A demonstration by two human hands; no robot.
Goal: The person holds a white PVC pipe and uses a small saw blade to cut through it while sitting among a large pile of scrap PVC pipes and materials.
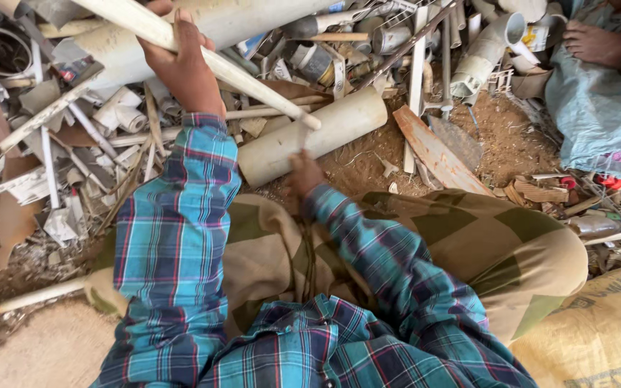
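Nearest the camera are the person's blue plaid sleeves [174, 244] and camouflage trousers [468, 237], knees drawn up over brown dirt [497, 129]. A yellowish sack [598, 330] lies at lower right, and a pale heap of fine shavings [44, 352] at lower left.

Just past the knees, the right hand [303, 176] sits low at the near end of a thick pipe [318, 133] that lies on the ground. The hand is blurred, and whether its fingers are spread or closed cannot be told.

Farther out, the left hand [181, 65] is raised and wrapped tightly around a thin pipe [203, 57], fingers curled over it. This pipe slants from the upper left down to the right, its lower end resting on the thick pipe, just above the right hand.

Beyond both hands spreads a pile of scrap [59, 136]: cut pale tubes, strips, fittings and broken pieces. At the far right, another person's bare foot [598, 43] rests on a blue-grey sheet [598, 115].
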